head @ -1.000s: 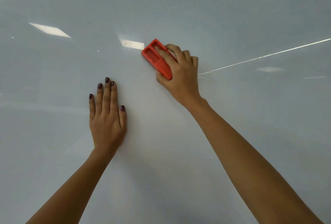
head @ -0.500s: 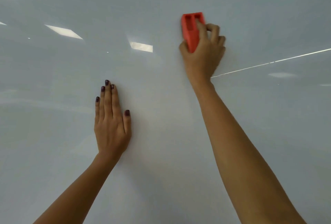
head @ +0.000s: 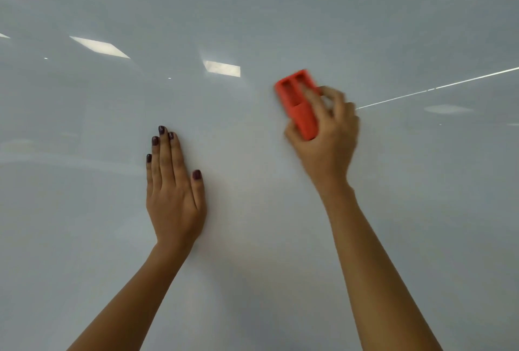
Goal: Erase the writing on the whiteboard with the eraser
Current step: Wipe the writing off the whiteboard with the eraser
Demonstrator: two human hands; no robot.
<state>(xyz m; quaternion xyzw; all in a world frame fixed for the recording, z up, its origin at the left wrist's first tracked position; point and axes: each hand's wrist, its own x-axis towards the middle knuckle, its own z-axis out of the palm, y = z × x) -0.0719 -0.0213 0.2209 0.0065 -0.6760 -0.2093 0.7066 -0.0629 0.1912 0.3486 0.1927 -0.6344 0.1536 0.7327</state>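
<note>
The whiteboard (head: 252, 8) fills the whole view, pale grey and glossy, and I see no writing on it. An orange-red eraser (head: 297, 100) is pressed against the board right of centre, tilted with its top to the left. My right hand (head: 325, 137) grips it from below and from the right, and is motion-blurred. My left hand (head: 174, 190) lies flat on the board left of centre, fingers together and pointing up, holding nothing.
Bright reflections of ceiling lights (head: 222, 68) show on the board at upper left and centre. A thin bright reflected line (head: 438, 87) runs from the right hand to the right edge. No board edge or tray is visible.
My right hand has swept the eraser from the centre up and to the right, then down again, now tilted left. My left hand has stayed flat on the board.
</note>
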